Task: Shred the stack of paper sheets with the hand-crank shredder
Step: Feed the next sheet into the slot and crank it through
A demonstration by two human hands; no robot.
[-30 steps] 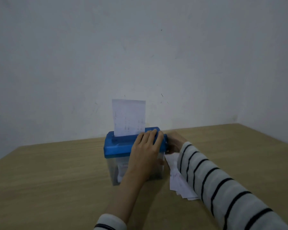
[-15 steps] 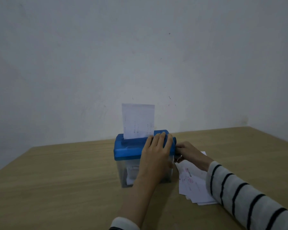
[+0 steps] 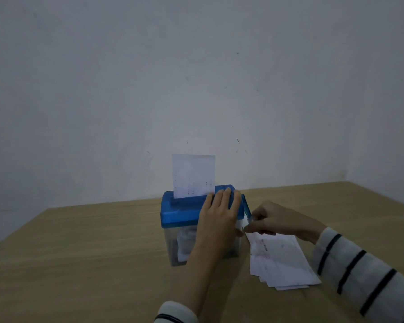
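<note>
One small hand-crank shredder, with a blue plastic lid on a clear plastic bin, stands upright near the middle of a light wooden table, close to a plain grey-white wall. Its long axis runs left to right across the view, and its feed slot faces straight up. A single white sheet of paper with faint printed marks stands upright in that slot, its long edge vertical and its upper part clear of the lid. Crumpled white shreds show through the clear bin.

The left hand lies flat over the right end of the blue lid, fingers fairly straight and pointing toward the wall, pressing down without curling round anything. The right hand is just beside the shredder's right side, its fingers pinching the small blue crank handle, which slants downward.

One loose stack of white paper sheets lies flat on the table just to the right of the bin, fanned so that several edges show; the exact count cannot be told. Two striped sleeves are visible.
</note>
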